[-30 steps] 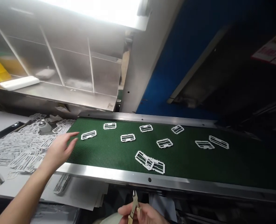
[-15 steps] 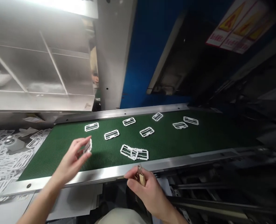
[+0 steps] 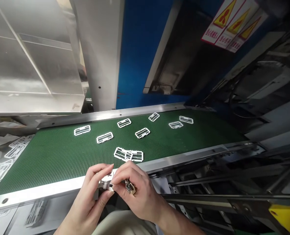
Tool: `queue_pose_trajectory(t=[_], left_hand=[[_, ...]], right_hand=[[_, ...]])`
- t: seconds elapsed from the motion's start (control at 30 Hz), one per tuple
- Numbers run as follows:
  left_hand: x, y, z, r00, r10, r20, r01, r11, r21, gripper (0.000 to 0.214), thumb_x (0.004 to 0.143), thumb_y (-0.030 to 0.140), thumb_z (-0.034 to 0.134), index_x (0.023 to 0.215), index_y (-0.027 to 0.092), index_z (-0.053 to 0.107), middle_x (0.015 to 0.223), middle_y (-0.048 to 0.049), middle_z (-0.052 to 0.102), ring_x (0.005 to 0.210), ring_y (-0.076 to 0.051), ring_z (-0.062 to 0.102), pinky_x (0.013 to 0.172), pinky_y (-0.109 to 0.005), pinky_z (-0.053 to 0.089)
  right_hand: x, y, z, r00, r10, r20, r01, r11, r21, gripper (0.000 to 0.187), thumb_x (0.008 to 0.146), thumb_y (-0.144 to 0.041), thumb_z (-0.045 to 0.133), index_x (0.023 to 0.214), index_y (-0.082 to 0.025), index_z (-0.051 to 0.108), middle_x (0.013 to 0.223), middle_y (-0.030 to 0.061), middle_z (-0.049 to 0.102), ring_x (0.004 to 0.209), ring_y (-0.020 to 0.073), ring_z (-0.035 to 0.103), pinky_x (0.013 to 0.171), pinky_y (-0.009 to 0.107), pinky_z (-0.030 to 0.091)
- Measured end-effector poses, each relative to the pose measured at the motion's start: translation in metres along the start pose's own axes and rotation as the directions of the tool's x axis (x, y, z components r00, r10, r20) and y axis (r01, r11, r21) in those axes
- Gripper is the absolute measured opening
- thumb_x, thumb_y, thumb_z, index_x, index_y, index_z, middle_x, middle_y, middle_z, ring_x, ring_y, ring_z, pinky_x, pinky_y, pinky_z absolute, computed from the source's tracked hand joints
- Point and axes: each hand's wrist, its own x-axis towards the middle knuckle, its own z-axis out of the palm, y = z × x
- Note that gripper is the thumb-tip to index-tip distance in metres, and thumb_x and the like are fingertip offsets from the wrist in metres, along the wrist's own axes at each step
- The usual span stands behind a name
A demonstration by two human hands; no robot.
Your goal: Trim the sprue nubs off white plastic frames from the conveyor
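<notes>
My left hand (image 3: 92,191) pinches a white plastic slotted frame (image 3: 106,183) just over the near rail of the conveyor. The fingertips of my right hand (image 3: 137,187) meet at the same frame, partly covering it. Also in my right hand is a small tool (image 3: 130,187) with metal and tan parts; its kind is unclear. Beyond my hands, two overlapping white frames (image 3: 137,156) lie on the green belt (image 3: 164,143). Farther back are several single frames, among them one white frame (image 3: 104,137) left of the pair.
Metal rails (image 3: 37,193) edge the belt. Many white frames (image 3: 0,171) are heaped at its left end. A blue machine (image 3: 137,58) with warning labels (image 3: 233,24) stands behind. Dark bars (image 3: 208,200) and a yellow part (image 3: 287,215) lie at lower right.
My left hand has brought its white frame right and down towards me. My right hand has moved left and its fingertips now touch that frame. The view has shifted; the belt pieces keep their layout.
</notes>
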Motion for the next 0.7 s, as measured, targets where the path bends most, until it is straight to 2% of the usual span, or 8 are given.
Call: queue_pose_trajectory(t=[0.1, 0.2, 0.27, 0.33, 0.43, 0.53, 0.7], left_hand=[[0.0041, 0.0057, -0.0016, 0.998, 0.060, 0.011, -0.060, 0.996, 0.071, 0.056, 0.116, 0.024, 0.057, 0.168, 0.044, 0.052, 0.143, -0.0100, 0.058, 0.136, -0.022, 0.063, 0.112, -0.027, 0.064], [0.0040, 0.0060, 0.0005, 0.999, 0.054, -0.004, -0.054, 0.996, 0.077, 0.056, 0.116, 0.023, 0.057, 0.167, 0.044, 0.053, 0.142, -0.0095, 0.059, 0.133, -0.022, 0.064, 0.111, -0.025, 0.064], [0.0024, 0.0039, 0.0033, 1.000, 0.016, -0.008, -0.016, 0.998, 0.053, 0.055, 0.116, 0.026, 0.058, 0.167, 0.045, 0.054, 0.142, -0.0096, 0.059, 0.133, -0.023, 0.066, 0.112, -0.028, 0.065], [0.0009, 0.0023, 0.0056, 1.000, -0.020, -0.008, 0.020, 1.000, 0.006, 0.053, 0.116, 0.029, 0.058, 0.166, 0.046, 0.055, 0.143, -0.0099, 0.059, 0.133, -0.024, 0.067, 0.110, -0.030, 0.066], [-0.0004, 0.0024, 0.0063, 0.999, -0.040, -0.008, 0.040, 0.999, -0.035, 0.051, 0.117, 0.033, 0.057, 0.166, 0.046, 0.055, 0.143, -0.0099, 0.059, 0.133, -0.023, 0.067, 0.108, -0.028, 0.066], [-0.0016, 0.0029, 0.0045, 0.999, -0.052, -0.002, 0.051, 0.998, -0.036, 0.051, 0.117, 0.034, 0.057, 0.167, 0.045, 0.054, 0.144, -0.0098, 0.057, 0.131, -0.021, 0.067, 0.109, -0.026, 0.065], [-0.0023, 0.0034, -0.0010, 1.000, -0.012, -0.009, 0.012, 1.000, 0.010, 0.051, 0.117, 0.031, 0.056, 0.167, 0.043, 0.054, 0.144, -0.0111, 0.058, 0.135, -0.023, 0.066, 0.112, -0.029, 0.065]], right_hand=[[0.0003, 0.0014, -0.0011, 1.000, -0.019, 0.002, 0.019, 0.999, -0.034, 0.018, 0.109, -0.014, 0.075, 0.123, -0.025, 0.076, 0.112, 0.0055, 0.078, 0.107, 0.0203, 0.076, 0.095, 0.033, 0.063], [0.0014, 0.0022, 0.0019, 0.999, 0.028, -0.031, -0.029, 0.999, -0.021, 0.009, 0.111, -0.018, 0.074, 0.117, -0.024, 0.077, 0.110, 0.0046, 0.078, 0.101, 0.0184, 0.076, 0.091, 0.032, 0.062], [0.0006, 0.0025, 0.0049, 0.990, 0.119, -0.071, -0.115, 0.991, 0.064, 0.001, 0.110, -0.024, 0.078, 0.110, -0.024, 0.078, 0.104, 0.0023, 0.079, 0.095, 0.0166, 0.076, 0.087, 0.029, 0.060], [-0.0017, 0.0030, 0.0068, 0.976, 0.200, -0.088, -0.181, 0.965, 0.188, 0.007, 0.108, -0.029, 0.083, 0.106, -0.024, 0.079, 0.099, 0.0004, 0.079, 0.089, 0.0153, 0.076, 0.083, 0.027, 0.059], [-0.0053, 0.0045, 0.0056, 0.969, 0.223, -0.109, -0.184, 0.939, 0.292, 0.009, 0.107, -0.032, 0.086, 0.105, -0.025, 0.080, 0.098, -0.0006, 0.079, 0.086, 0.0144, 0.074, 0.079, 0.026, 0.058], [-0.0055, 0.0055, 0.0016, 0.978, 0.156, -0.137, -0.129, 0.973, 0.192, 0.007, 0.108, -0.030, 0.085, 0.110, -0.026, 0.079, 0.103, 0.0009, 0.079, 0.094, 0.0162, 0.075, 0.086, 0.028, 0.059], [0.0005, 0.0029, 0.0016, 0.997, 0.051, -0.064, -0.049, 0.998, 0.026, 0.008, 0.111, -0.028, 0.080, 0.117, -0.025, 0.076, 0.109, 0.0038, 0.079, 0.102, 0.0187, 0.076, 0.093, 0.032, 0.062]])
